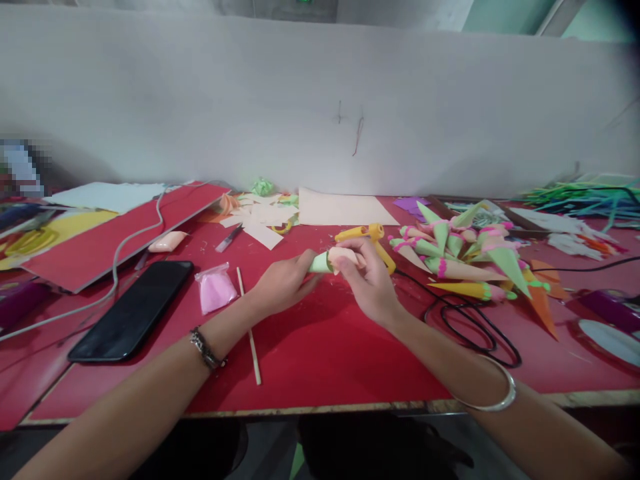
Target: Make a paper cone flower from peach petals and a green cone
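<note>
Green and peach in colour, a small paper cone (327, 261) is held between both hands just above the red table (320, 360), near its middle and close in front of a yellow glue gun (369, 235). The left hand (283, 283) has its fingers curled together around the green end of the roll. The right hand (369, 283) pinches the peach end between thumb and fingertips, with the back of the hand turned up. A dark bracelet (206, 348) circles the left wrist and a silver bangle (493, 395) the right. Just right of the hands lies a heap of finished cones (460, 257) (green, peach and orange ones, many banded in pink). A black cable (470, 327) loops over the table between that heap and the right forearm. Beside the left forearm a thin wooden stick (249, 327) lies on the table, pointing away from the person. Just left of it is a small clear bag (215, 290) with pink filling, and further left a black phone (133, 310) lies face up. Behind the hands are pale paper scraps (260, 217), a pair of small snips (229, 239) and a cream sheet (343, 208) that lies flat at the foot of the white partition (320, 113). At far left a red board (125, 230) rests at a slant with a grey cord (120, 260) trailing over it.
</note>
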Demonstrator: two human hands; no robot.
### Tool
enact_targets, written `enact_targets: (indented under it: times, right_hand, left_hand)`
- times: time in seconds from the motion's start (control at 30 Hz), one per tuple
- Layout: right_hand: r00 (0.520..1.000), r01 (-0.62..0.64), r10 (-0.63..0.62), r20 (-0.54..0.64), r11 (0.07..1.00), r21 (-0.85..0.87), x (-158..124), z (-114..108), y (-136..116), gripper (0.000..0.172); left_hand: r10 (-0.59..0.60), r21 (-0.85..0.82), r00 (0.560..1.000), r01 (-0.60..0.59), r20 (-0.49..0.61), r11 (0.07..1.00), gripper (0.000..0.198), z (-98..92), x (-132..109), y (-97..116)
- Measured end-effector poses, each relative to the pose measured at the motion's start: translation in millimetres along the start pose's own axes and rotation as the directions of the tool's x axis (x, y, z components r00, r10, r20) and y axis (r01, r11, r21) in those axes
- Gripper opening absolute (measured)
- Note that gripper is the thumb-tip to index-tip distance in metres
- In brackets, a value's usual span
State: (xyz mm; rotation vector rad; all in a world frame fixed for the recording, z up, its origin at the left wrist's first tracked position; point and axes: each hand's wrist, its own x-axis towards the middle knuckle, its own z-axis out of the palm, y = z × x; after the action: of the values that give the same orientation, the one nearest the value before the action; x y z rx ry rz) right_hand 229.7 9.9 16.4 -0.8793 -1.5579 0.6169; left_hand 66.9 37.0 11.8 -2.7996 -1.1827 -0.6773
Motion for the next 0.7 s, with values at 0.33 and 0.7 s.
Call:
enact_targets:
  times: [0.33, 0.7]
  right_hand:
    - [0.993, 0.116, -0.116, -0.003, 0.991, -0.07, -0.5, -0.1, -0.4, 0.014]
    - [0.988, 0.156, -0.155, 0.021, 0.981, -0.118, 0.0, -1.7, 0.9, 0.014]
  left_hand:
    - [-0.024, -0.048, 0.999, 0.025, 0.025, 0.999, 0.014, 0.5, 0.0, 2.2]
    - [-0.049, -0.096, 0.998, 0.052, 0.03, 0.994, 0.014, 0.8, -0.4, 2.5]
